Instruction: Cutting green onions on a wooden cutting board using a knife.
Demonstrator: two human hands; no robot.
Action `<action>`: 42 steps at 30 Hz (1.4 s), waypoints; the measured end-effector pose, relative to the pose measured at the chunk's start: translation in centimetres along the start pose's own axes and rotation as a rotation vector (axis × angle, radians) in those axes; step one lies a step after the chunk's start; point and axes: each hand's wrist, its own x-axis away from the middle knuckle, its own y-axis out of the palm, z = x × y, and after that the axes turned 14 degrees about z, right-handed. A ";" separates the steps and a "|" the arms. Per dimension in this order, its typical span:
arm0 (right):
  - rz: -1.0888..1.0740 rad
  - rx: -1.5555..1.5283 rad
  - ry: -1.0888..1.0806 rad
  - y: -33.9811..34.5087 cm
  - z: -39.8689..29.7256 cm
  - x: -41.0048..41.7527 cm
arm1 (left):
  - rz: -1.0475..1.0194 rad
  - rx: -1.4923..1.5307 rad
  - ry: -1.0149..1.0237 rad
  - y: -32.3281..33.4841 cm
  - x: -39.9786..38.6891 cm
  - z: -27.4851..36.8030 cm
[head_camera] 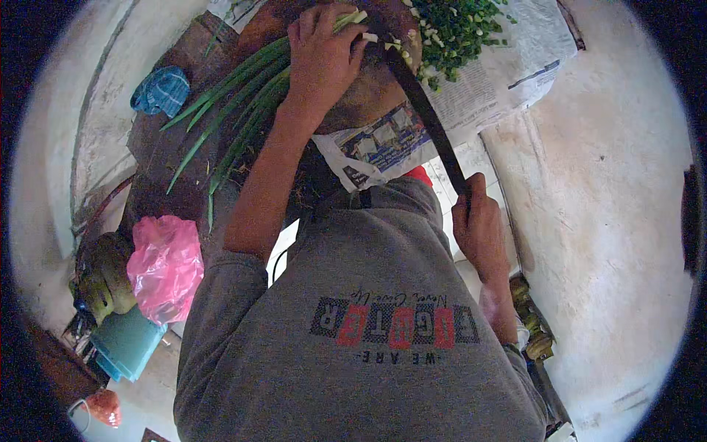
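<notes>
Under my left hand (323, 61) lies a bunch of spring onions (246, 91), gripped near its pale cut ends. The long green leaves trail left and toward me over a dark wooden surface. My right hand (479, 226) is closed around the handle of a long dark-bladed knife (422, 108). Its blade slants up and left, with the tip end close to the cut ends by my left fingers. Beneath them is a round brown wooden chopping board (370, 99). Chopped spring onion (455, 38) is heaped at the board's right side, partly on newspaper.
Newspaper (469, 94) spreads under the board and heap. Along the dark wooden surface (171, 160) at left are a crumpled blue cloth (160, 91) and a pink plastic bag (165, 268). A turquoise plastic container (130, 340) stands lower left. A pale wall (602, 182) rises at right.
</notes>
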 end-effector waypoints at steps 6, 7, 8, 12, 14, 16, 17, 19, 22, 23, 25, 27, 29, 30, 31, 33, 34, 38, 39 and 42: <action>0.189 -0.101 0.008 -0.8 -0.3 -1.0 | -0.025 0.077 0.053 0.2 0.3 0.7; 0.189 -0.100 0.010 -1.0 -0.3 -1.2 | -0.078 0.104 0.100 0.3 0.5 1.0; 0.214 -0.104 0.025 -1.2 -0.3 -1.4 | -0.078 0.105 0.100 0.4 0.5 1.2; 0.258 -0.163 0.088 -1.8 0.2 -2.0 | -0.165 0.002 0.140 0.7 0.0 1.7; 0.287 -0.151 0.076 -1.8 0.2 -2.3 | -0.191 -0.022 0.146 1.0 0.0 1.7; 0.334 -0.156 0.056 -1.6 -0.3 -2.9 | -0.102 -0.010 0.173 1.5 -0.1 1.4; 0.335 -0.157 0.052 -1.5 -0.5 -3.1 | -0.100 -0.012 0.172 1.6 0.0 1.3; 0.303 -0.163 0.072 -1.5 -0.8 -3.4 | -0.154 0.030 0.127 1.5 -0.4 1.5; 0.318 -0.233 0.010 -0.9 -0.8 -3.9 | -0.227 -0.019 0.147 1.5 -1.1 1.9; 0.316 -0.232 0.010 -0.8 -1.0 -3.9 | -0.227 -0.018 0.146 1.5 -1.0 1.7; 0.315 -0.219 0.017 -0.8 -1.4 -4.2 | -0.162 0.010 0.173 1.3 -1.0 1.3; 0.295 -0.218 0.017 -1.0 -1.8 -4.4 | -0.189 0.087 0.125 0.7 -1.2 0.6; 0.273 -0.218 0.019 -0.9 -1.8 -4.5 | -0.218 0.164 0.078 -0.2 -1.5 0.3; 0.269 -0.236 0.021 -0.9 -1.7 -4.6 | -0.272 0.188 0.032 -0.8 -2.0 0.3; 0.264 -0.255 0.024 -0.8 -1.6 -4.6 | -0.327 0.211 -0.013 -1.3 -2.1 0.3; 0.261 -0.248 0.028 -0.7 -1.6 -4.6 | -0.285 0.245 -0.033 -1.8 -1.2 -0.3; 0.261 -0.243 0.032 -0.7 -1.7 -4.6 | -0.241 0.279 -0.051 -2.1 -0.6 -0.3; 0.242 -0.239 0.017 -0.2 -1.3 -4.4 | -0.118 0.152 -0.019 -2.9 1.9 1.6; 0.227 -0.233 0.034 -0.1 -1.3 -4.3 | -0.131 0.122 -0.032 -2.8 2.4 2.0; 0.196 -0.230 0.045 0.2 -1.3 -3.9 | -0.130 0.158 -0.037 -2.4 3.6 2.6</action>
